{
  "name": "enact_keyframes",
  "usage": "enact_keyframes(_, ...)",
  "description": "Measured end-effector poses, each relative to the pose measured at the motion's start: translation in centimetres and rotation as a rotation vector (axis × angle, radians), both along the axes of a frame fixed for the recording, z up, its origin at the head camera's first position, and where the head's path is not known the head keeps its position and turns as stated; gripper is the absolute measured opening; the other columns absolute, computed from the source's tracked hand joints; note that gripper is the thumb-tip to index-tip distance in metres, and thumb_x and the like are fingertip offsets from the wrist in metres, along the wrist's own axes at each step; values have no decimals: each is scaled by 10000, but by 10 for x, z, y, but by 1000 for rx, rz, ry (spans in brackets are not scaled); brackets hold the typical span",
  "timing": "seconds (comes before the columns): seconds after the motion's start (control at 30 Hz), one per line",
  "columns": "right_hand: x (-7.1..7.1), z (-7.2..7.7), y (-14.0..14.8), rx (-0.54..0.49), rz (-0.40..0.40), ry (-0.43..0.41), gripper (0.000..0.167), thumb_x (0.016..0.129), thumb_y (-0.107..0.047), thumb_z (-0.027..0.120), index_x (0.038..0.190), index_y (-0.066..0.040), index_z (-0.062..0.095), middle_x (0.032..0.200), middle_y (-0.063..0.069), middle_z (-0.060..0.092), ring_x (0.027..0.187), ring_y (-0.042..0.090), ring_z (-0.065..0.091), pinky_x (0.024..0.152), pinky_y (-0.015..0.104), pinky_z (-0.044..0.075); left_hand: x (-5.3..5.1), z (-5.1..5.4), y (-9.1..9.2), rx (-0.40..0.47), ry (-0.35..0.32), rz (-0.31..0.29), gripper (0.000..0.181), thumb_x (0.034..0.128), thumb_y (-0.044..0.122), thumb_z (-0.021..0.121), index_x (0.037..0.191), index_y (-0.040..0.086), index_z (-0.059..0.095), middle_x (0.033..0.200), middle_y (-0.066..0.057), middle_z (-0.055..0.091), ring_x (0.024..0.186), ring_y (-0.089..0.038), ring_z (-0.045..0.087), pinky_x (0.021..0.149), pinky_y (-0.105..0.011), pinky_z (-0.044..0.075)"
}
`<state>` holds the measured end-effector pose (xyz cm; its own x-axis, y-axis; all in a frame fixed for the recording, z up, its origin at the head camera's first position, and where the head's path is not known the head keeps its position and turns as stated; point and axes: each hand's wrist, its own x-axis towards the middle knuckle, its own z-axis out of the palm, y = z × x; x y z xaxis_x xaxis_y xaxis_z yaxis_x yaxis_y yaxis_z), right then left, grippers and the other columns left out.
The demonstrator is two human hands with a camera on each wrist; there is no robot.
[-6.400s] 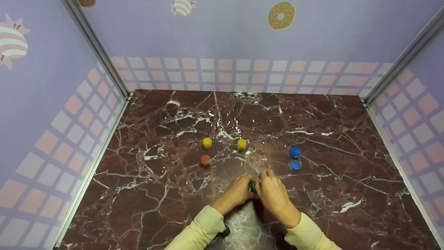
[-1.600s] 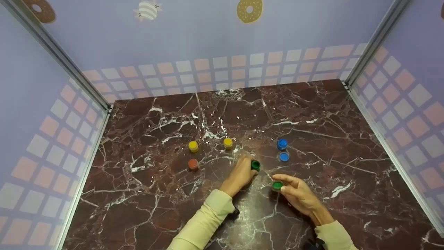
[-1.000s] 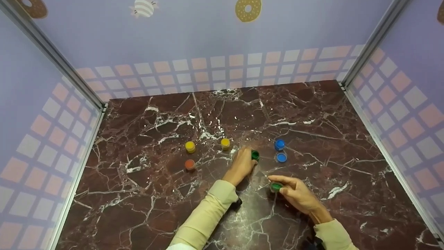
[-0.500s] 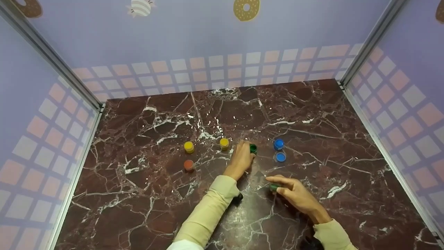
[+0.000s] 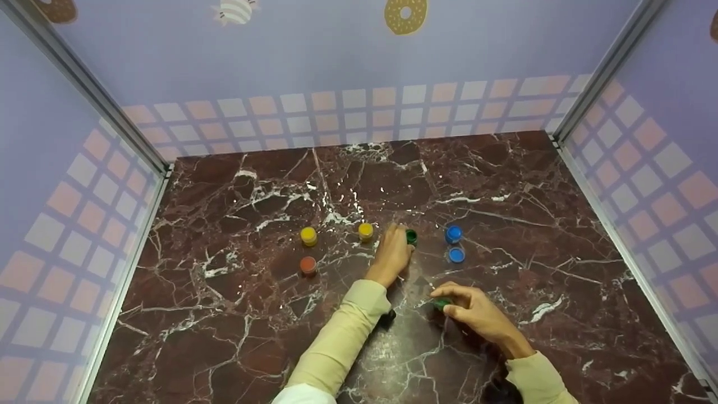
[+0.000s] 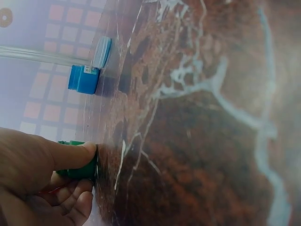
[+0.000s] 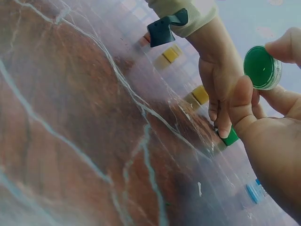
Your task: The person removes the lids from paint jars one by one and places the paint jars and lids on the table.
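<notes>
My left hand grips a small green jar with no lid on, its dark opening facing up. The left wrist view shows thumb and fingers around the green jar, its base at the marble surface. Nearer to me, my right hand pinches a green lid at its edge. The right wrist view gives the inner face of that green lid between thumb and fingers.
Two yellow jars and an orange-topped jar stand to the left on the marble table. On the right are an uncapped blue jar and, in front of it, a blue lid.
Over the last second or so, my left hand has moved the green jar away from me, level with the yellow and blue jars. The lid in my right hand has tilted.
</notes>
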<state>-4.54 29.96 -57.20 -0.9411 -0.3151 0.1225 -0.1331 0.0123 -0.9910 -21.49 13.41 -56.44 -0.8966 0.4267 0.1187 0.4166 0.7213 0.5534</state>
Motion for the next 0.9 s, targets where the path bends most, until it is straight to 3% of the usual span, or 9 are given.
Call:
enact_keyframes(0.13, -4, -2, 2, -12, -28, -27, 304, 1000, 39, 602, 1271, 174, 578, 1231, 368, 547, 827, 63, 543, 697, 192, 456, 1, -1, 0, -1, -3, 8, 356, 888, 72, 783, 1213, -21, 672, 1206, -174, 648, 1135, -348, 631, 1003, -417, 500)
enact_keyframes(0.2, -6, -4, 2, -19, -49, -43, 323, 980, 45, 627, 1264, 189, 569, 1182, 298, 580, 764, 43, 523, 660, 180, 450, 1, -1, -1, 0, 3, 12, 354, 886, 74, 786, 1208, -17, 670, 1177, -164, 645, 1114, -341, 635, 986, -410, 508)
enact_keyframes(0.37, -11, -4, 2, 34, -78, -8, 337, 912, 93, 690, 1228, 165, 597, 1109, 181, 628, 768, 60, 561, 649, 172, 474, 1, -2, -1, 3, -11, 25, 355, 893, 84, 785, 1215, -2, 662, 1155, -151, 626, 1102, -325, 627, 963, -404, 511)
enact_keyframes(0.5, -16, 0, 1, 125, -109, 50, 344, 883, 62, 752, 1202, 118, 635, 1123, 252, 620, 786, 84, 591, 680, 184, 504, 1, -2, -3, 3, -38, 30, 384, 912, 97, 773, 1257, 7, 634, 1197, -151, 602, 1149, -316, 596, 989, -409, 492)
enact_keyframes(0.67, -22, 7, -2, 185, -163, 76, 348, 885, 10, 780, 1192, 99, 641, 1020, 207, 635, 759, 106, 612, 660, 216, 528, 3, -4, -5, 27, -36, 32, 447, 894, 65, 780, 1290, -11, 587, 1242, -178, 590, 1177, -333, 583, 1009, -424, 484)
enact_keyframes(0.9, -30, 15, -6, 259, -306, 86, 338, 842, 106, 773, 1149, 125, 633, 913, 249, 637, 693, 93, 572, 597, 188, 482, 6, -2, -6, 87, -64, 19, 563, 882, 33, 776, 1383, -30, 526, 1317, -205, 569, 1234, -339, 566, 1042, -420, 468)
